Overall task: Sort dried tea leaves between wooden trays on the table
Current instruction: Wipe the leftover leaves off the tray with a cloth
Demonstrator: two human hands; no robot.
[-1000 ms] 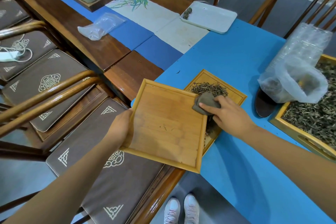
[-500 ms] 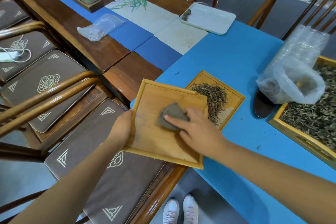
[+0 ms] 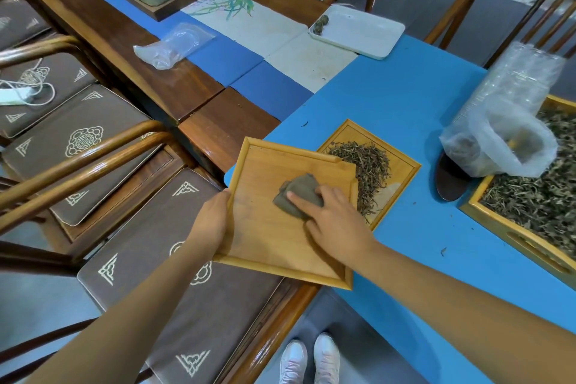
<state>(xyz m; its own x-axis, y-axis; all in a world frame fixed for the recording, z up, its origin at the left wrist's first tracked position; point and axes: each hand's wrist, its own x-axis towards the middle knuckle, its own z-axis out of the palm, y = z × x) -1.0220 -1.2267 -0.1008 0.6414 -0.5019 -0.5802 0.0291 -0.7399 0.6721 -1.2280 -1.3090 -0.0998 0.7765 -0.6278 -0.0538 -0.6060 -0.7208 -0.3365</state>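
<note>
Left hand [image 3: 209, 221] grips the left rim of an empty wooden tray [image 3: 265, 237], thumb on top, fingers hidden underneath; tray hangs past the near-left edge of the blue table [image 3: 405, 121], tilted. Right hand [image 3: 335, 221] presses a grey cloth [image 3: 296, 193] flat onto the tray floor, fingers mostly straight on the cloth. Just behind, partly overlapped by that tray's far-right corner: a smaller wooden tray [image 3: 405, 171] on the table holding a pile of dried tea leaves [image 3: 371, 171]. At the right edge: a crumpled clear plastic bag [image 3: 501, 128] over a dark saucer [image 3: 448, 184], beside a large tray [image 3: 498, 227] full of tea leaves.
</note>
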